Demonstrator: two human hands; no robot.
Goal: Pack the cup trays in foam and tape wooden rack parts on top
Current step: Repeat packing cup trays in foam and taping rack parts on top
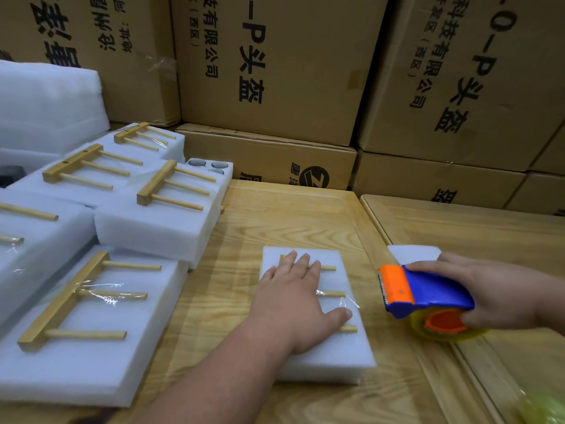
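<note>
Stacked cardboard boxes (pixel 275 71) printed with black characters fill the background, their tops cut off by the frame. In front lies a wooden table (pixel 299 221), and on its left side sits a pile of finished foam packs (pixel 91 347), each with a wooden rack part taped on top; several run off the left edge. One pack at the back shows dark round cup openings (pixel 208 165) at its far end, only partly in view.

Near the middle of the table lies the foam block (pixel 345 356), long axis running away from the viewer. On top lies the wooden rack part (pixel 336 294), its three dowels pointing right; its crossbar is mostly hidden beneath the left hand (pixel 293 298), which presses flat with fingers spread. Clear tape glints over the middle dowel.

The right hand (pixel 495 295) grips a blue and orange tape dispenser (pixel 425 293) just right of the block, toothed edge facing it. A small foam piece (pixel 412 254) peeks out behind it.
</note>
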